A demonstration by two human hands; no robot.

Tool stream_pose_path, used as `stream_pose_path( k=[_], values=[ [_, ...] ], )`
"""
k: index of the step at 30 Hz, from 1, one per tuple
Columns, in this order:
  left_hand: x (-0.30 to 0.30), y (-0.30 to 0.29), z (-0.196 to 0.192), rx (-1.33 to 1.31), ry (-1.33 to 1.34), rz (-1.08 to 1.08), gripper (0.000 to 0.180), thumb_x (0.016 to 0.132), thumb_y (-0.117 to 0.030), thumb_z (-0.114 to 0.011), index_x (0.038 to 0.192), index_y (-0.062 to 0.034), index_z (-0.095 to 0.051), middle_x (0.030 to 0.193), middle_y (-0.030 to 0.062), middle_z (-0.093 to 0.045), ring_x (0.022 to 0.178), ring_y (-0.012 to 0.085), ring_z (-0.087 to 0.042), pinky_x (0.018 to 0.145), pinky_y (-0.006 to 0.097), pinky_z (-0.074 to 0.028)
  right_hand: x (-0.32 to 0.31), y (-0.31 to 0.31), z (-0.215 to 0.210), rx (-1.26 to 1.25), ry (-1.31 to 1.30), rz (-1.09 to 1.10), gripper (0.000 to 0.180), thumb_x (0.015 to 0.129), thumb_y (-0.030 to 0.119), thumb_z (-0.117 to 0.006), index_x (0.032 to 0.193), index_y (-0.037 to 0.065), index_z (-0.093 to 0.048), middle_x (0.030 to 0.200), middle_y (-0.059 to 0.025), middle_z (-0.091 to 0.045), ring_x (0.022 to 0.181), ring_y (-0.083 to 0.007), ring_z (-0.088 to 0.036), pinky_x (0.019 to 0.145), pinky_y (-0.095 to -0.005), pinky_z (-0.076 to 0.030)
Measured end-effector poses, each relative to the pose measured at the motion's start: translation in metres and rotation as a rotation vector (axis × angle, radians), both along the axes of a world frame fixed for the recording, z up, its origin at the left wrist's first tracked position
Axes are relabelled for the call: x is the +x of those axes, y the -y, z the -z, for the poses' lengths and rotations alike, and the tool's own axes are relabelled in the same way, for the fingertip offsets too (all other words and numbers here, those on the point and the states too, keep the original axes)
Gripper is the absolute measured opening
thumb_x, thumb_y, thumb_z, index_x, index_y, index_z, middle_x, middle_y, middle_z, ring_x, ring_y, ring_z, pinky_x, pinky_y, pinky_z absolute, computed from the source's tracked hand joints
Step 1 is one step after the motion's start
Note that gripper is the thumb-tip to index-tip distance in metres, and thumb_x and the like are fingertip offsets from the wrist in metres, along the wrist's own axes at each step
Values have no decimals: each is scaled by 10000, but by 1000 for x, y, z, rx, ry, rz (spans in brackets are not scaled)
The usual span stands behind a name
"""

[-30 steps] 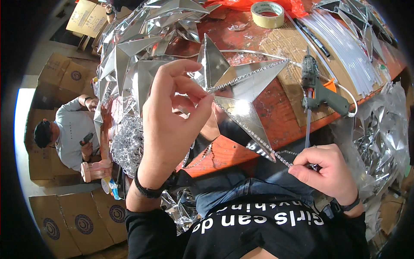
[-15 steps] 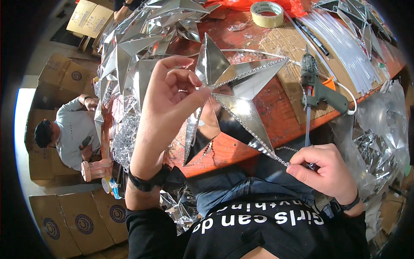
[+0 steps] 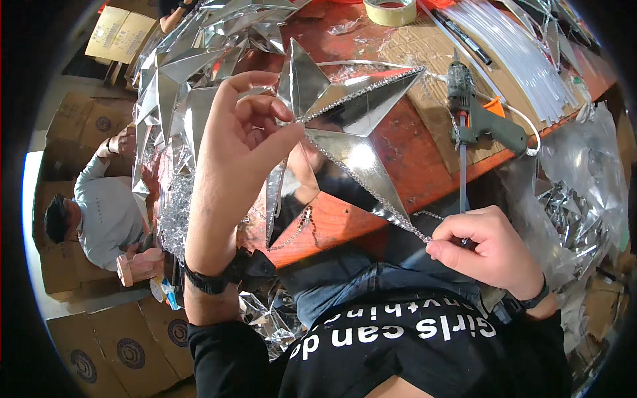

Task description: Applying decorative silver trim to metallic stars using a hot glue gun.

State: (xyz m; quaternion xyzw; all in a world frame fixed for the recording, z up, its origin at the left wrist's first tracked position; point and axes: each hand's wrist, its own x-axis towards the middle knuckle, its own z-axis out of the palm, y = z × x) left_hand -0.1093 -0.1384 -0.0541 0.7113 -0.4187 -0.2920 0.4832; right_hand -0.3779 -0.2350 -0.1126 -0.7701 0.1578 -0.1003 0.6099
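L hand pinches silver star at ctr; R hand pinches bead trim by star's near right tip; star's over near edge of surface, left of glue gun.

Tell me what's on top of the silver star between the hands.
Bead string runs along ridges of the star. The left hand also covers part of it near the centre; whatever lies beneath is hidden.

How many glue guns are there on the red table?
1 that I can see: the dark green glue gun on the brown cardboard, right of the silver star. Others could be hidden under the silver pile.
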Motion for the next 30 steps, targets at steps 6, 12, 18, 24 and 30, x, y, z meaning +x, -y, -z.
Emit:
stream_pose_path(
  k=[6,12,18,24,30],
  values=[
    [0,-4,1,-18,1,-5,538,780,51,-646,1269,-20,-431,917,24,-550,841,57,-514,763,174,-423,4,-3,6,42,-22,-8,173,864,122,-650,757,-5,-603,586,-56,-538,481,-89,-433,461,-257,-342],
    [-2,-2,2,-29,7,5,557,783,48,-644,1290,-22,-425,909,17,-552,839,56,-518,763,175,-424,6,-5,10,83,-56,-3,192,871,119,-639,740,-11,-589,559,-45,-507,489,-67,-394,456,-252,-323],
    [-2,-3,-2,-17,17,-3,530,790,36,-638,1280,-14,-441,875,7,-550,824,56,-525,760,183,-427,10,-4,11,26,-69,-17,178,865,122,-643,762,-16,-596,567,-88,-512,479,-100,-418,464,-268,-345],
    [4,-3,1,-24,-13,-4,469,826,-17,-605,1271,-6,-455,849,0,-545,771,60,-522,704,194,-420,19,-5,17,-5,-22,18,187,858,157,-651,803,-19,-620,604,-139,-536,501,-159,-476,503,-296,-379],
    [14,-13,-6,-184,-232,-170,357,953,-150,-543,1260,6,-448,904,5,-534,745,77,-528,618,178,-397,15,1,12,47,-84,-51,213,847,160,-679,980,0,-633,685,-75,-615,577,-98,-528,532,-256,-402]
  ],
)
